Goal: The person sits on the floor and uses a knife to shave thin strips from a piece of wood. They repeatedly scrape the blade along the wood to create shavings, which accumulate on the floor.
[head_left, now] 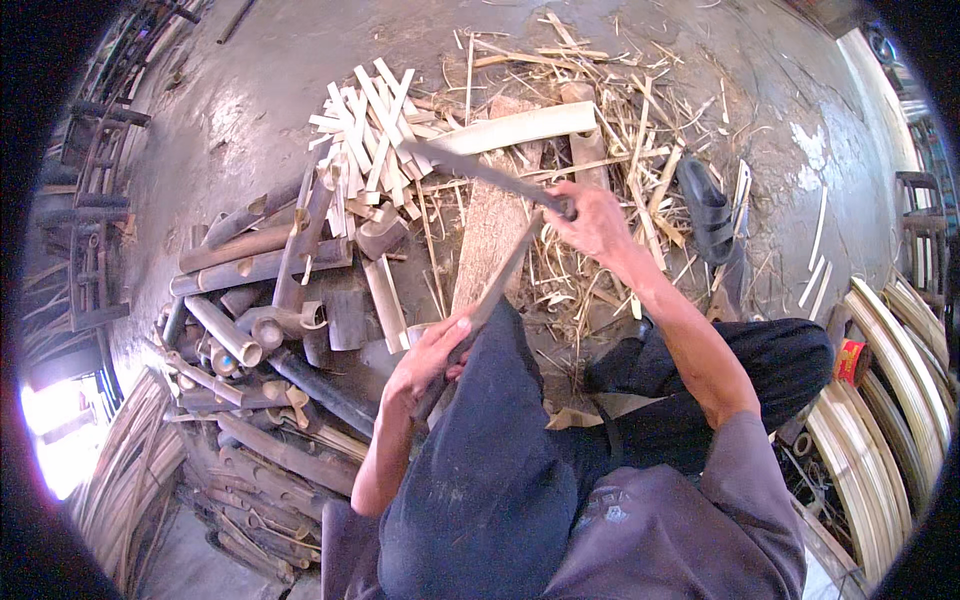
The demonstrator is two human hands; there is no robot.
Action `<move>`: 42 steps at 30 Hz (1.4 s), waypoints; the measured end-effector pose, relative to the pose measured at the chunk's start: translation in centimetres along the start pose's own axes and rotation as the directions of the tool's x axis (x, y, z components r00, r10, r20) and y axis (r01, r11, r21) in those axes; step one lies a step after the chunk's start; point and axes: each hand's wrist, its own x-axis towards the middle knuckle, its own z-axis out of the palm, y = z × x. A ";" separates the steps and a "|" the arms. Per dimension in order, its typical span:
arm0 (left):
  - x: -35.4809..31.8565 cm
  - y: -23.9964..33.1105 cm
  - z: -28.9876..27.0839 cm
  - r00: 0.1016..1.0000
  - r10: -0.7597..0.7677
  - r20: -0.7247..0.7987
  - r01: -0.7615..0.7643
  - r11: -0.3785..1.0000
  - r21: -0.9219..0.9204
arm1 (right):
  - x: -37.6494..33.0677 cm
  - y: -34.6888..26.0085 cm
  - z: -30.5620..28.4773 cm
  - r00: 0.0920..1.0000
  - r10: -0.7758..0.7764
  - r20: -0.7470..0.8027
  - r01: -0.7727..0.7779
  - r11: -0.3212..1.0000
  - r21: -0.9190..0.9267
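- Your right hand (590,222) was clenched on the handle of a long knife (480,170), whose blade ran up and to the left from that fist.
- Your left hand (432,362) was wrapped round the lower end of a bamboo strip (497,282), held against your raised knee (500,400).
- The strip slanted up from your left hand to just below your right, where it met the knife near the handle.
- A wooden block (490,230) lay just beyond your left hand, under the strip.
- A pile of pale cut slats (365,125) sat past the blade tip, well apart from both hands.
- A heap of dark bamboo tubes (255,310) lay just left of your left hand.
- Shavings (610,110) littered the floor around and beyond your right hand.
- A dark sandal (708,210) lay just right of your right hand.
- Curved bamboo strips (890,370) were stacked well to the right of your right forearm.
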 end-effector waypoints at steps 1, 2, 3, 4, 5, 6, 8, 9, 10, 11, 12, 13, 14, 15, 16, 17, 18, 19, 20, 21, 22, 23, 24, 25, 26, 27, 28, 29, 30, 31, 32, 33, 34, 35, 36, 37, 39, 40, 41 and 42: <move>-0.1 2.5 0.7 0.993 -0.083 0.079 0.091 0.991 -0.101 | 0.3 -0.6 0.4 0.983 -0.183 -0.021 0.182 0.983 -0.010; -0.1 4.0 1.1 0.974 -0.156 0.165 0.187 0.963 -0.194 | 0.5 -0.9 0.6 0.932 -0.360 -0.039 0.359 0.933 -0.025; 0.1 3.3 -0.3 0.944 0.018 0.328 0.154 0.858 -0.490 | 0.2 -0.7 0.6 0.971 -0.241 -0.003 0.241 0.971 -0.010; 1.2 2.1 -2.6 0.829 0.262 0.494 0.117 0.783 -0.611 | -0.2 -1.1 1.4 0.988 -0.144 0.050 0.143 0.990 0.014; 2.0 1.2 -2.7 0.932 0.280 0.230 -0.248 0.955 -0.161 | -0.8 -1.2 2.2 0.993 -0.038 0.108 0.036 0.999 0.018; 3.4 -0.4 -1.8 0.888 0.450 0.089 -0.458 0.883 0.105 | -1.3 -1.7 3.3 0.995 0.034 0.093 -0.038 0.998 0.046; 6.8 -2.7 0.7 0.743 0.668 -0.050 -0.596 0.693 0.406 | -2.5 -2.3 4.8 0.981 0.187 0.050 -0.191 0.978 0.087; 8.4 -3.4 2.2 0.680 0.731 -0.057 -0.652 0.638 0.410 | -2.9 -2.4 5.6 0.972 0.209 0.111 -0.222 0.967 0.126; 9.2 -2.7 3.8 0.638 0.741 -0.210 -0.666 0.667 0.333 | -3.0 -2.4 6.0 0.966 0.231 0.117 -0.247 0.959 0.137; 9.6 -2.0 3.3 0.600 0.746 -0.289 -0.603 0.659 0.449 | -3.2 -2.2 6.0 0.959 0.256 0.125 -0.273 0.951 0.147; 9.7 -1.6 3.0 0.553 0.751 -0.361 -0.520 0.650 0.554 | -3.3 -2.0 5.8 0.950 0.281 0.133 -0.300 0.941 0.156; 9.0 -0.6 2.7 0.613 0.626 -0.481 -0.553 0.776 0.305 | -3.2 -1.5 4.7 0.963 0.245 0.110 -0.247 0.969 0.004; 8.0 0.5 1.8 0.685 0.481 -0.548 -0.558 0.830 0.031 | -3.0 -1.0 3.5 0.975 0.208 0.083 -0.194 0.970 -0.148; 7.5 0.7 -0.1 0.725 0.521 -0.450 -0.496 0.849 0.184 | -2.8 -0.3 3.2 0.985 0.129 0.115 -0.106 0.976 -0.192; 7.1 0.7 -0.7 0.767 0.536 -0.352 -0.548 0.833 0.073 | -3.0 0.6 3.2 0.987 0.065 0.147 -0.029 0.971 -0.236; 6.5 1.1 -0.1 0.823 0.471 -0.317 -0.466 0.880 0.096 | -3.3 0.9 3.7 0.983 -0.001 0.183 0.057 0.953 -0.298; 5.8 1.7 0.5 0.872 0.400 -0.281 -0.380 0.917 0.125 | -3.6 1.0 4.5 0.973 -0.063 0.224 0.142 0.925 -0.353; 5.0 1.4 0.7 0.896 0.334 -0.293 -0.286 0.938 0.194 | -3.7 -1.7 4.5 0.946 -0.066 0.316 0.185 0.913 -0.364; 4.9 1.6 1.2 0.917 0.274 -0.291 -0.195 0.942 0.273 | -3.8 -1.7 5.0 0.934 -0.239 0.264 0.308 0.915 -0.260; 4.5 1.8 1.7 0.931 0.214 -0.296 -0.103 0.931 0.350 | -3.7 -0.9 5.4 0.940 -0.212 0.268 0.301 0.887 -0.352; 3.6 1.9 2.0 0.927 0.257 -0.274 -0.131 0.904 0.406 | -3.1 -0.4 5.7 0.943 -0.191 0.272 0.296 0.852 -0.431; 1.9 1.6 2.2 0.920 0.294 -0.260 -0.150 0.875 0.460 | -1.9 -0.3 4.7 0.977 -0.054 0.205 0.139 0.893 -0.428; 0.2 0.9 2.3 0.912 0.329 -0.244 -0.168 0.843 0.511 | -0.2 0.5 3.0 0.986 0.088 0.143 -0.021 0.910 -0.413; -0.7 -0.9 1.8 0.861 0.485 -0.154 -0.303 0.731 0.611 | 1.4 3.0 1.0 0.979 0.188 0.081 -0.153 0.934 -0.322; -1.1 -2.4 1.0 0.780 0.624 -0.037 -0.433 0.583 0.688 | 2.6 5.5 -1.2 0.957 0.289 0.017 -0.278 0.935 -0.220; -1.6 -2.2 0.8 0.821 0.567 -0.058 -0.429 0.681 0.594 | 2.7 6.6 -2.3 0.967 0.245 -0.070 -0.255 0.932 -0.257; -2.3 -2.3 0.6 0.855 0.511 -0.085 -0.411 0.769 0.489 | 2.3 6.9 -3.0 0.972 0.192 -0.133 -0.224 0.923 -0.312; -1.5 -1.7 0.8 0.921 0.350 -0.173 -0.281 0.901 0.330 | 1.2 5.4 -2.7 0.963 0.253 -0.092 -0.266 0.946 -0.186; -0.7 -0.9 1.1 0.960 0.169 -0.223 -0.138 0.979 0.149 | 0.2 5.4 -0.8 0.953 0.303 0.007 -0.299 0.944 -0.136; 0.2 0.6 2.1 0.951 0.200 -0.238 -0.189 0.980 0.068 | -1.1 3.1 0.9 0.988 -0.071 -0.134 0.039 0.972 -0.231; 0.8 1.3 2.3 0.948 0.198 -0.248 -0.212 0.977 -0.029 | -2.0 -0.2 1.6 0.998 -0.015 0.054 0.033 0.938 -0.344; 1.4 1.7 2.6 0.951 0.191 -0.243 -0.227 0.966 -0.127 | -3.2 -1.4 2.3 0.979 -0.018 0.204 0.076 0.958 -0.277; 1.8 2.3 2.7 0.952 0.189 -0.242 -0.242 0.946 -0.215 | -3.7 -2.0 2.8 0.971 -0.103 0.214 0.163 0.944 -0.286; 2.3 2.2 2.2 0.967 0.162 -0.198 -0.215 0.934 -0.286 | -4.1 -2.5 3.3 0.956 -0.189 0.226 0.252 0.922 -0.293; 1.8 2.3 2.0 0.968 0.193 -0.158 -0.234 0.924 -0.302 | -4.1 -2.7 3.7 0.931 -0.276 0.240 0.341 0.892 -0.297; 1.2 2.7 2.5 0.969 0.221 -0.108 -0.244 0.915 -0.320 | -3.6 -1.1 4.1 0.937 -0.301 0.175 0.344 0.879 -0.331; -0.6 3.3 3.2 0.976 0.206 -0.072 -0.218 0.905 -0.365 | -2.0 -0.7 2.8 0.971 -0.115 0.210 0.167 0.955 -0.247; -1.3 2.9 3.2 0.976 0.195 -0.094 -0.215 0.925 -0.314 | -1.5 0.1 2.1 0.977 -0.081 0.198 0.120 0.973 -0.195; -2.4 2.6 3.1 0.976 0.187 -0.107 -0.209 0.945 -0.251 | -0.7 2.0 1.6 0.996 0.025 0.082 -0.003 0.966 -0.259; -3.1 2.1 2.7 0.977 0.186 -0.104 -0.203 0.961 -0.187 | 0.0 4.9 1.0 0.990 0.129 -0.053 -0.139 0.938 -0.318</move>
